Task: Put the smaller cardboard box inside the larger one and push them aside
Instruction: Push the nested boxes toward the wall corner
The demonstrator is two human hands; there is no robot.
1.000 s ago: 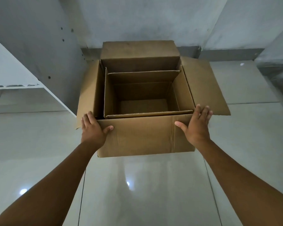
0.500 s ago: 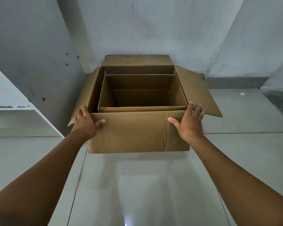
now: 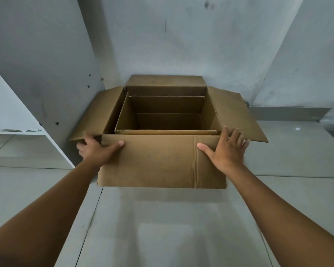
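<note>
**Ana:** Start with the room. Why does the big box end up there?

**Me:** I see a pale tiled floor running up to a grey wall, with a white cabinet panel angling in on the left. Together they make a corner, which I judge to be the "aside" spot. The far flap of the larger box is close to the wall or against it; I cannot tell which.

**Ana:** And the boxes themselves?

**Me:** The larger box sits flat on the floor with all its flaps splayed out, so the top is clear. The smaller box stands upright inside it, open too, set towards the near right, with a gap showing on the left and at the back. So the nesting looks done, and what is left is the pushing.

**Ana:** Where do I find your hands?

**Me:** Both are on the near wall, one at each upper corner, which I think keeps the box from turning as it slides. My left hand is spread flat, thumb lying along the front face, fingers wrapping round the left corner under the flap. My right hand is also spread wide, palm pressed to the cardboard, fingertips reaching over the top edge. Neither one is closed around anything; they press, they do not lift.

**Ana:** Any risk?

**Me:** The left flap may catch on the panel.
</note>
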